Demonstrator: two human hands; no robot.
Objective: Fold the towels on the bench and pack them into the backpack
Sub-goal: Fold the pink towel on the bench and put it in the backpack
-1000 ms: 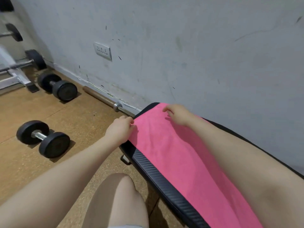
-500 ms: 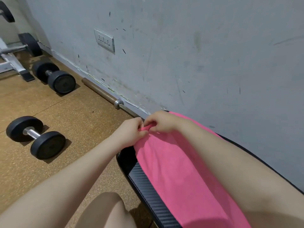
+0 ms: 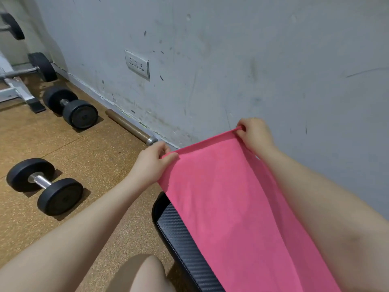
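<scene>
A pink towel point(image 3: 227, 203) stretches along the black padded bench point(image 3: 176, 230), with its far end lifted off the pad. My left hand point(image 3: 151, 163) pinches the towel's near-left corner. My right hand point(image 3: 254, 133) pinches the far-right corner, close to the wall. The top hem is pulled taut between the two hands. No backpack is in view.
Two black dumbbells point(image 3: 45, 186) point(image 3: 70, 106) lie on the cork floor to the left. A metal bar point(image 3: 131, 127) rests along the foot of the grey wall, which carries a socket point(image 3: 137, 63). My bare knee point(image 3: 139, 272) is at the bottom. A rack base point(image 3: 19, 93) stands far left.
The hands, bunched together at the towel's end half a second ago, have drawn apart and risen. The towel's far end has come up off the bench and is spread flat.
</scene>
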